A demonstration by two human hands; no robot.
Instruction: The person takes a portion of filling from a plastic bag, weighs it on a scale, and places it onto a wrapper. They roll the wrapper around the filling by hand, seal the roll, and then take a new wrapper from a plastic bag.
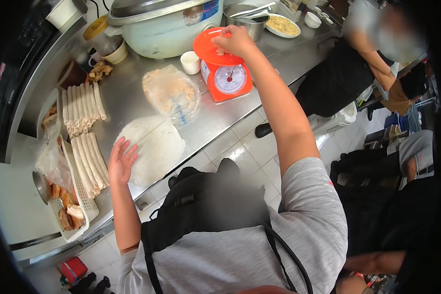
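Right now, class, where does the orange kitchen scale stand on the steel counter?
In the head view, the orange kitchen scale stands towards the counter's far end, under the right hand, between the small white cup and the counter's edge.

Steel counter (132,93) stands over a glossy white tiled floor (259,147).

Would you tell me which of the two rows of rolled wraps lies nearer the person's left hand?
The lower row of pale rolled wraps, lying partly on the white tray beside the left hand. The upper row sits farther up the steel counter, nearer the rice cooker.
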